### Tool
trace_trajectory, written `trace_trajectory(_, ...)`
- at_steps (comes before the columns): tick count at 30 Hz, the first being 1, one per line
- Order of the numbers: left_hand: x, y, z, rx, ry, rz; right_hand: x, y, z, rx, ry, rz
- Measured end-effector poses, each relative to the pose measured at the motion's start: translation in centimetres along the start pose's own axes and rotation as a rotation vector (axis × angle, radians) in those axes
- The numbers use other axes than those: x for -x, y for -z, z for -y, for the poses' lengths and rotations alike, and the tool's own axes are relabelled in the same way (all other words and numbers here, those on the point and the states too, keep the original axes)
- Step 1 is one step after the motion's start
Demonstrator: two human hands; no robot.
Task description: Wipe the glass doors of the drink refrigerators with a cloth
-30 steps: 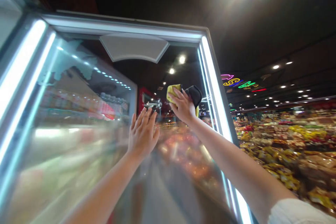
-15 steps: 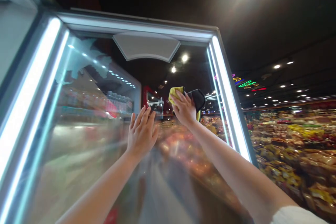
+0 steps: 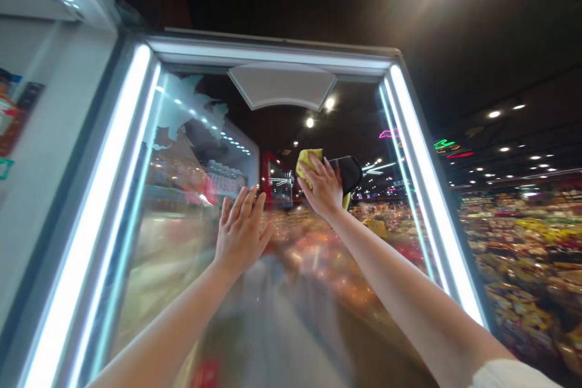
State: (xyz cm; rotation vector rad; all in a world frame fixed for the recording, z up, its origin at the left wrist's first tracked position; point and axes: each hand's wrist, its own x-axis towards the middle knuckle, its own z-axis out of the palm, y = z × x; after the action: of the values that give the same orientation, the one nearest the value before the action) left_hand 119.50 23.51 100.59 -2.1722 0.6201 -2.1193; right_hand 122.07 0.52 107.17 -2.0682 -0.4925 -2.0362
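A: What are you seeing shift on your end?

B: My view is swinging left. The glass door (image 3: 273,133) is sitting further right in my feed than a second ago, and more of the pale cabinet wall (image 3: 86,73) is showing beside it. Both hands are keeping nearly the same places in my feed, so against the door they're lying further left.

A: And where's the cloth?

B: The cloth (image 3: 351,174), yellow and black, is resting against the right half of the glass, under the right hand (image 3: 325,188). A second ago it was lying close beside the right-hand light strip (image 3: 438,194); now it's standing clear. I'm taking that to mean it's covering glass nearer the middle.

A: Is that hand gripping?

B: I'm not seeing it close. The fingers are lying spread over the cloth, slightly apart, probably pressing it flat.

A: The other one?

B: The left hand (image 3: 239,230) is holding nothing, fingers extended and a little apart, palm facing the glass. I'm not managing to tell whether it's touching.
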Motion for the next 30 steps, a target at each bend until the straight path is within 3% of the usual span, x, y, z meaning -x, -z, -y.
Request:
trace_trajectory(2,0.5,0.2,0.4,0.003,-0.014,-0.001,2.0,-0.2,1.1,-0.044,0.213,0.080)
trace_trajectory(5,1.6,1.0,1.5,0.001,-0.035,-0.014,4.8,0.4,-0.4,-0.094,0.384,0.104)
trace_trajectory(8,2.7,1.6,3.2,-0.013,-0.050,-0.030,4.4,0.2,-1.9,-0.093,0.217,-0.029)
trace_trajectory(10,3.1,1.7,4.3,-0.035,-0.047,-0.040,2.6,-0.6,-0.7,-0.080,0.034,-0.123)
trace_trajectory(12,3.3,1.6,5.0,-0.058,-0.042,-0.043,1.2,-1.7,2.1,-0.066,-0.073,-0.150)
trace_trajectory(14,3.5,1.7,5.5,-0.075,-0.033,-0.036,0.9,-2.5,4.9,-0.060,-0.036,-0.103)
trace_trajectory(16,3.8,1.9,5.9,-0.083,-0.022,-0.025,2.0,-2.6,6.3,-0.074,0.145,-0.004)
trace_trajectory(19,4.8,2.5,6.7,-0.081,-0.017,-0.011,4.2,-1.9,5.3,-0.119,0.424,0.100)
trace_trajectory(21,5.7,3.0,7.5,-0.071,-0.003,-0.007,4.5,-1.7,4.1,-0.127,0.404,0.056)
trace_trajectory(23,6.3,3.2,8.3,-0.061,0.027,-0.004,3.6,-2.1,4.3,-0.107,0.233,-0.047)
trace_trajectory(26,7.0,3.2,9.0,-0.051,0.054,0.009,2.1,-3.5,7.7,-0.073,0.040,-0.132)
trace_trajectory(28,7.4,3.3,9.2,-0.053,0.056,0.015,2.2,-4.2,10.4,-0.072,0.107,-0.077)
trace_trajectory(30,7.9,3.6,9.4,-0.067,0.056,0.016,3.3,-4.2,11.7,-0.101,0.309,0.042)
